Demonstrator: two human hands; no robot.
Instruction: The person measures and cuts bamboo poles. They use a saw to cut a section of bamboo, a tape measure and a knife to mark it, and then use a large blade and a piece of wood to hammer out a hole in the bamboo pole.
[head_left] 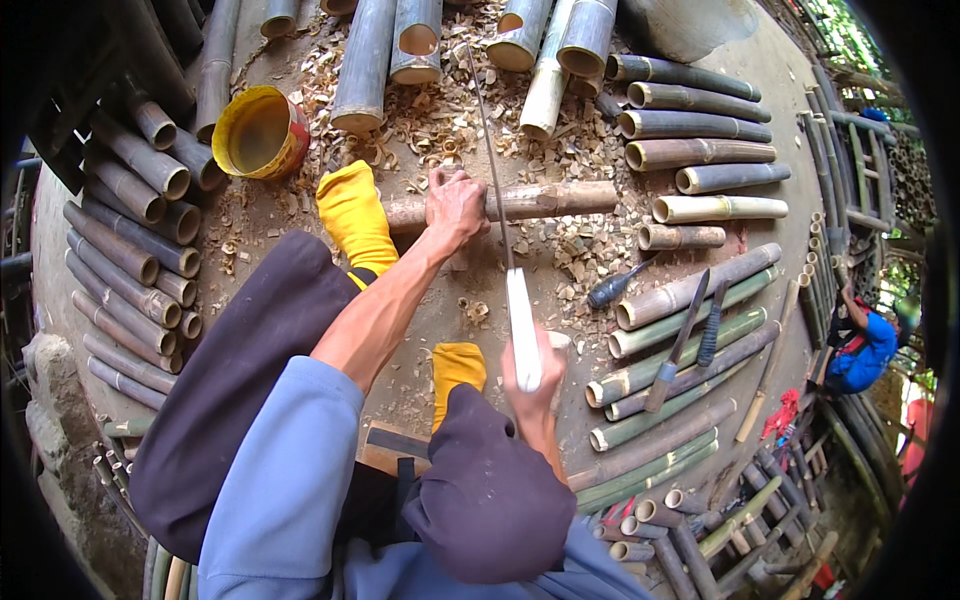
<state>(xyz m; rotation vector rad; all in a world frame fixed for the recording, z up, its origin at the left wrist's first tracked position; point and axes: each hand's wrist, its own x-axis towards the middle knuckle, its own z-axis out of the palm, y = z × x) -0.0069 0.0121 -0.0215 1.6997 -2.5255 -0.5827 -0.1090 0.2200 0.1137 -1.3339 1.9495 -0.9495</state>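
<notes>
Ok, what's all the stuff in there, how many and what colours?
Saw: one, white-handled, crossing the pole
Pole: one, brown, on the ground
Bucket: one, yellow and red, front left
Bamboo: many, grey, brown, green, all around
Chips: many, pale, on ground
Knife: one, grey, on right bamboo
Tools: two, dark, right side
Unclear lump: one, grey, front right
Rock: one, grey, far left
Other person: one, blue top, far right
Feet: two, yellow, ahead
Legs: two, dark, below
Left hand: one, bare, on the pole
Right hand: one, bare, on the saw
</notes>
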